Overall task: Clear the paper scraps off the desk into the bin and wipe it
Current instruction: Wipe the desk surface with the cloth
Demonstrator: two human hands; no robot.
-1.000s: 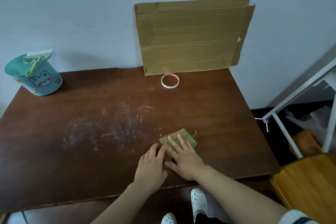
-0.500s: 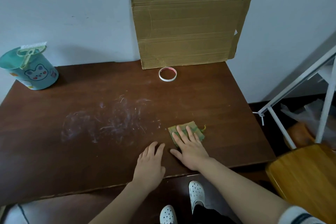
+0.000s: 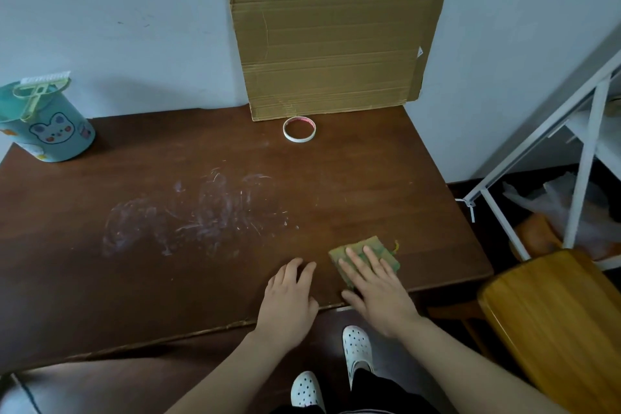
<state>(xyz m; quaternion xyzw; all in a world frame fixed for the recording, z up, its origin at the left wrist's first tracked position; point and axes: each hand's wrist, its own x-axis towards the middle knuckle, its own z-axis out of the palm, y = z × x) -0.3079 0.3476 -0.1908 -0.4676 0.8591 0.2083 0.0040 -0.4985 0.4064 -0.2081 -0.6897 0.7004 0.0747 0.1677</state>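
Lower centre, the right hand (image 3: 376,282) is pressing flat-fingered on a folded green cloth (image 3: 386,254) near the front edge of the dark brown wooden desk (image 3: 134,279). The left hand (image 3: 289,292) is resting open beside it. Wiping appears under way; next the cloth probably needs sweeping frame-left over the whitish smears (image 3: 195,218). Upper left, the teal cartoon-printed bin (image 3: 47,131) is standing upright, contents hidden.

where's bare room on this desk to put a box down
Widest: right half of the desk, between tape ring and the cloth under the right hand. Also the front left, left of the left hand, and the back strip between bin and tape ring. Crowded at the front edge around both hands.
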